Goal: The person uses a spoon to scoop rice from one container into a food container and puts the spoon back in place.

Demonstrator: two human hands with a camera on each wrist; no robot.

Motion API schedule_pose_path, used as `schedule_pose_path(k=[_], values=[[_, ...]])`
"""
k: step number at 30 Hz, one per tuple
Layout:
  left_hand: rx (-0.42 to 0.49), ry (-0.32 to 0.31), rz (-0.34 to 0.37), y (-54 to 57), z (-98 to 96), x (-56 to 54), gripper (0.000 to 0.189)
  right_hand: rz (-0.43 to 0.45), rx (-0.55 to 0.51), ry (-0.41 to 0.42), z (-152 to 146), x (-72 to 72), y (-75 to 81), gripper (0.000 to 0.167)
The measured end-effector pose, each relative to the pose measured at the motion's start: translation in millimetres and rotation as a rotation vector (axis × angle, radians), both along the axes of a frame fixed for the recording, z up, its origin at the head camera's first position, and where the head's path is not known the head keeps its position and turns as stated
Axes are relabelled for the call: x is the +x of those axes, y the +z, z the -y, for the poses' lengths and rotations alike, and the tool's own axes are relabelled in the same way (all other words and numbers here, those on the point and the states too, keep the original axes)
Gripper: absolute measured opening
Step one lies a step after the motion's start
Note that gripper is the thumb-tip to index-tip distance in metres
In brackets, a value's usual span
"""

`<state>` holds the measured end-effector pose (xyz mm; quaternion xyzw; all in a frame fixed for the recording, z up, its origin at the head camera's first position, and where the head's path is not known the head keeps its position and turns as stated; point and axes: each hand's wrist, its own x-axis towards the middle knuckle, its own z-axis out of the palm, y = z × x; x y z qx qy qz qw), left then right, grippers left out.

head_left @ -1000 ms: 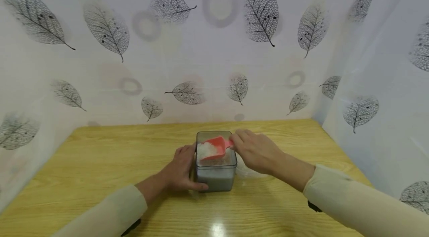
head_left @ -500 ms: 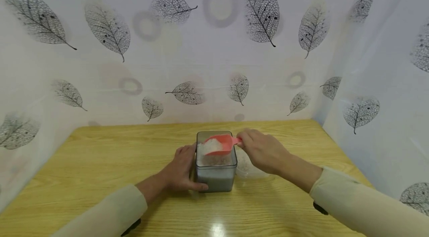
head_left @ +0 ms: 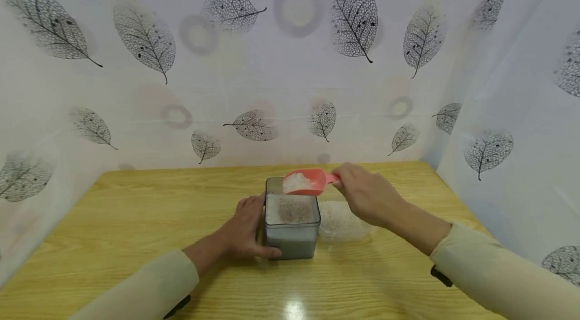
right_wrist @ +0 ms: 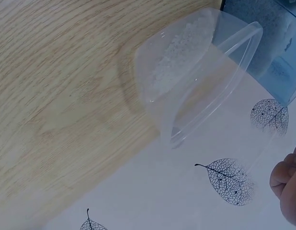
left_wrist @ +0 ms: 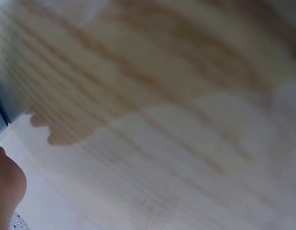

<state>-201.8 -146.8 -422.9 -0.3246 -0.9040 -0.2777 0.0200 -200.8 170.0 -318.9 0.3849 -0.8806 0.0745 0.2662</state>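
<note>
Pale leaf-printed sheet (head_left: 281,63) draped behind and at both sides. Before it, a wood-grain bench (head_left: 136,264). Over the bench, pale sleeves (head_left: 503,274) to left and right. Mid-bench, upright and open-topped, a square smoke-grey canister (head_left: 292,242), filled well up with pale contents (head_left: 278,209), brown-flecked on top. Just beside it on the right, a clear plastic tub (head_left: 340,236) with white grains (head_left: 337,214) inside; touching or apart, cannot tell.

Left grip (head_left: 246,229): grasping the canister from its left side, thumb across the front face, fingers toward the back. Right grip (head_left: 369,194): clenched round a coral-pink scoop (head_left: 318,181) by the handle, bowl above the far right part of the canister's opening. In the bowl, toward the open lip, a small heap of rice-like grains (head_left: 296,182).

Could probably spill past the back rim with a slight roll of the right wrist, given a load so near the lip. Could knock the rim if carried too low, scattering grains on the bench. Could nudge the canister into the tub, given a loosened left grip.
</note>
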Motion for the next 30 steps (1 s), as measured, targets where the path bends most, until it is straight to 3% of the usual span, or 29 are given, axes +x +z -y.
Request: schedule_pose_path(k=[5, 12, 20, 30], values=[[-0.006, -0.005, -0.008, 1.1, -0.7, 0.3, 0.129, -0.037, -0.018, -0.020, -16, -0.8, 3.1, 0.038], [-0.002, -0.002, -0.020, 1.5, -0.4, 0.2, 0.131, -0.014, -0.043, -0.094, -40, -0.5, 3.4, 0.013], [0.019, -0.015, -0.046, 1.6, 0.9, -0.1, 0.127, 0.040, -0.036, -0.174, -68, -1.9, -6.5, 0.012], [0.032, -0.022, -0.037, 0.9, -0.3, 1.0, 0.126, 0.085, 0.046, -0.170, -87, -3.5, -21.2, 0.011]])
